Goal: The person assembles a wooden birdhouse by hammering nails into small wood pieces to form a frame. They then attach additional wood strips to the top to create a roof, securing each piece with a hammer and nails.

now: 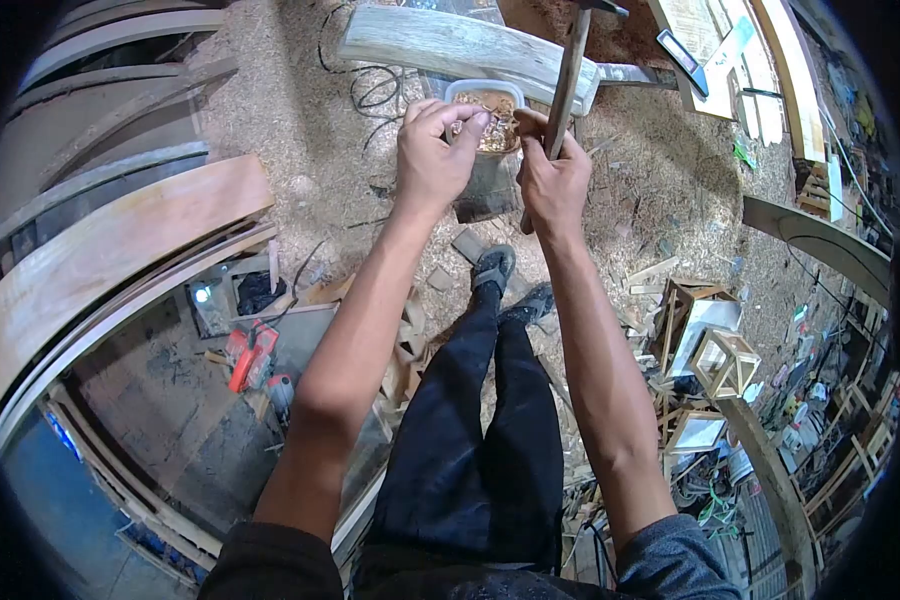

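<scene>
My right hand (pixel 554 180) is wrapped round the wooden handle of a hammer (pixel 568 85), which stands nearly upright with its dark head at the top edge of the view. The thumb and index finger of that hand also come close together beside the tub. My left hand (pixel 438 150) is closed in a pinch at the left rim of a clear plastic tub (pixel 515 92). Whatever is between those fingertips is too small to name. Small, thin brownish pieces lie inside the tub, partly hidden by my fingers.
A pale wooden plank (pixel 450 45) lies just beyond the tub. Curved boards (pixel 140 230) are on the left, near a red power tool (pixel 253 352). Small wooden frames (pixel 725 362) sit at right. A phone-like device (pixel 682 62) rests on wood. Shavings cover the floor (pixel 300 130).
</scene>
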Available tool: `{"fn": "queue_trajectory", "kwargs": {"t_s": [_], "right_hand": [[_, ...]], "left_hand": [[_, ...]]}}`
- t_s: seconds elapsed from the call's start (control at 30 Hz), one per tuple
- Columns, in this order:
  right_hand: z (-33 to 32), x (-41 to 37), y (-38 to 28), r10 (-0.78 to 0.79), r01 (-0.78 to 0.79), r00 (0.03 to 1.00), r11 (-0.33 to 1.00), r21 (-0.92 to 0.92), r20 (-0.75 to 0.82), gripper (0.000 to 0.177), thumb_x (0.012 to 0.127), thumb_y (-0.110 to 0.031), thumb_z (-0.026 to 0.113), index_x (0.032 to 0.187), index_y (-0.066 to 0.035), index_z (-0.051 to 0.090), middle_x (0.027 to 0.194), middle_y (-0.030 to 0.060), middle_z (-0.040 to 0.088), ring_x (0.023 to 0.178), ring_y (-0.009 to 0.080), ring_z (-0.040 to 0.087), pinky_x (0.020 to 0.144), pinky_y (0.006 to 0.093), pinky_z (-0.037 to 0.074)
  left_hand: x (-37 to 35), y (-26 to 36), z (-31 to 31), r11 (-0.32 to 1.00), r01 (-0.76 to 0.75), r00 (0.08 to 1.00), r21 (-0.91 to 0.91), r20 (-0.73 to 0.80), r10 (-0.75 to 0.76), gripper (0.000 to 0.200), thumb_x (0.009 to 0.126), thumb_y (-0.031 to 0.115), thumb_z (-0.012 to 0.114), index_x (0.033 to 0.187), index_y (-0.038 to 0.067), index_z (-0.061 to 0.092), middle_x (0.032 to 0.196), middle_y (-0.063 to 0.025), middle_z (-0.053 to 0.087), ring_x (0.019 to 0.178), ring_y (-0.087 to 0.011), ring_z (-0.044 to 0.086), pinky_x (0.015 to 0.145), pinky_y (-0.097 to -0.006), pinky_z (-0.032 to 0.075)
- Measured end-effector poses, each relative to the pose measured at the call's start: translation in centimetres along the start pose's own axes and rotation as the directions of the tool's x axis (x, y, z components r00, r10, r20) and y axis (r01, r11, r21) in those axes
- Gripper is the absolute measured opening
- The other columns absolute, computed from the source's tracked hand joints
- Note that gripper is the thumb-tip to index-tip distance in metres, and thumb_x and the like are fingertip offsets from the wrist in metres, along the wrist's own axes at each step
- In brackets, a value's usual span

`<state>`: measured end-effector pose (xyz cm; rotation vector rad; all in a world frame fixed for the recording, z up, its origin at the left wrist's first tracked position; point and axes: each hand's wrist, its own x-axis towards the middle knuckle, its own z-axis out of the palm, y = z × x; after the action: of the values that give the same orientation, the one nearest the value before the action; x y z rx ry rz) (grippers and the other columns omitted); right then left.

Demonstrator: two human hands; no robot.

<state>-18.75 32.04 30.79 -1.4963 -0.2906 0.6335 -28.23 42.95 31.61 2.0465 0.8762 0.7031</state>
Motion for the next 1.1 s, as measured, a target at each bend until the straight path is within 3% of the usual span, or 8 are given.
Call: {"fn": "queue_trajectory", "kwargs": {"t_s": [0.17, 0.23, 0.3, 0.57, 0.67, 0.73, 0.9, 1.1], "right_hand": [[-0.1, -0.1, -3.3, 0.105, -0.105, 0.994, 0.994, 0.023, 0.012, 0.021, 0.095, -0.014, 0.068, 0.107, 0.003, 0.069, 0.079, 0.0001, 0.066, 0.066, 0.0056, 0.057, 0.058, 0.0226, 0.044], [-0.2, 0.0, -4.3, 0.153, -0.153, 0.988, 0.988, 0.034, 0.016, 0.022, 0.095, -0.017, 0.07, 0.107, 0.002, 0.069, 0.074, -0.0024, 0.063, 0.059, 0.0032, 0.052, 0.05, 0.0217, 0.039], [-0.7, -0.2, -4.6, 0.11, -0.108, 0.994, 0.981, 0.16, -0.005, 0.022, 0.095, -0.019, 0.07, 0.106, 0.0, 0.069, 0.069, -0.0057, 0.057, 0.052, 0.0008, 0.043, 0.043, 0.021, 0.03], [-6.9, -0.8, -8.3, 0.097, -0.084, 0.992, 0.985, 0.152, -0.079, 0.02, 0.095, -0.018, 0.07, 0.103, 0.0, 0.07, 0.067, -0.0051, 0.057, 0.051, 0.0013, 0.044, 0.044, 0.0212, 0.031], [-11.1, -1.3, -9.3, 0.018, -0.006, 0.987, 0.997, 0.075, -0.157, 0.02, 0.095, -0.016, 0.069, 0.106, 0.0, 0.07, 0.073, -0.0031, 0.061, 0.064, 0.0038, 0.054, 0.055, 0.0223, 0.041], [-13.8, -2.1, -10.9, -0.033, 0.044, 0.961, 0.998, 0.034, -0.273, 0.017, 0.095, -0.014, 0.067, 0.103, 0.0, 0.07, 0.077, -0.0006, 0.066, 0.076, 0.0064, 0.06, 0.066, 0.0256, 0.048], [-22.3, -6.0, -13.2, -0.016, 0.056, 0.852, 0.997, 0.061, -0.523, 0.021, 0.096, -0.02, 0.065, 0.094, 0.001, 0.069, 0.078, 0.002, 0.068, 0.073, 0.0095, 0.061, 0.063, 0.0274, 0.049], [-32.1, -13.6, -7.5, -0.085, 0.201, 0.607, 0.978, 0.049, -0.79, 0.028, 0.096, -0.029, 0.064, 0.092, -0.002, 0.07, 0.067, 0.003, 0.062, 0.061, 0.0106, 0.056, 0.056, 0.032, 0.044]], "left_hand": [[0.1, 1.9, -0.1, 0.992, 0.097, 0.995, -0.083, 0.023, -0.096, 0.021, 0.091, 0.021, 0.072, 0.097, 0.002, 0.075, 0.09, -0.0089, 0.072, 0.092, -0.015, 0.062, 0.084, -0.032, 0.048], [0.5, 3.9, -0.4, 0.869, 0.429, 0.885, -0.245, 0.305, -0.351, 0.021, 0.093, 0.02, 0.07, 0.1, 0.001, 0.075, 0.088, -0.0042, 0.072, 0.081, -0.0098, 0.063, 0.076, -0.0255, 0.05], [0.7, 4.6, 0.2, 0.834, 0.44, 0.886, -0.333, 0.312, -0.343, 0.02, 0.093, 0.017, 0.069, 0.101, -0.001, 0.074, 0.086, -0.0008, 0.071, 0.074, -0.0052, 0.062, 0.068, -0.0197, 0.048], [1.6, 10.4, 2.5, 0.699, 0.569, 0.767, -0.433, 0.587, -0.261, 0.017, 0.092, 0.014, 0.07, 0.102, 0.0, 0.073, 0.087, 0.001, 0.069, 0.076, -0.0043, 0.059, 0.066, -0.0218, 0.046], [1.2, 13.5, 5.3, 0.516, 0.71, 0.674, -0.479, 0.674, -0.3, 0.013, 0.091, 0.015, 0.071, 0.1, 0.006, 0.071, 0.08, 0.0042, 0.066, 0.058, -0.0003, 0.046, 0.053, -0.017, 0.034], [0.6, 16.3, 7.5, 0.552, 0.698, 0.656, -0.456, 0.717, -0.238, 0.013, 0.091, 0.015, 0.071, 0.1, 0.005, 0.071, 0.081, 0.0042, 0.066, 0.058, 0.0001, 0.046, 0.052, -0.0164, 0.034], [-2.9, 20.4, 14.4, 0.722, 0.625, 0.539, -0.298, 0.834, -0.122, 0.022, 0.089, 0.024, 0.073, 0.102, 0.006, 0.071, 0.08, 0.0044, 0.063, 0.066, -0.0024, 0.048, 0.056, -0.0205, 0.035], [-12.1, 22.9, 22.6, 0.789, 0.577, 0.441, -0.21, 0.893, -0.085, 0.004, 0.093, 0.007, 0.065, 0.097, 0.004, 0.064, 0.078, 0.0014, 0.061, 0.06, -0.0039, 0.049, 0.053, -0.0186, 0.037]]}}
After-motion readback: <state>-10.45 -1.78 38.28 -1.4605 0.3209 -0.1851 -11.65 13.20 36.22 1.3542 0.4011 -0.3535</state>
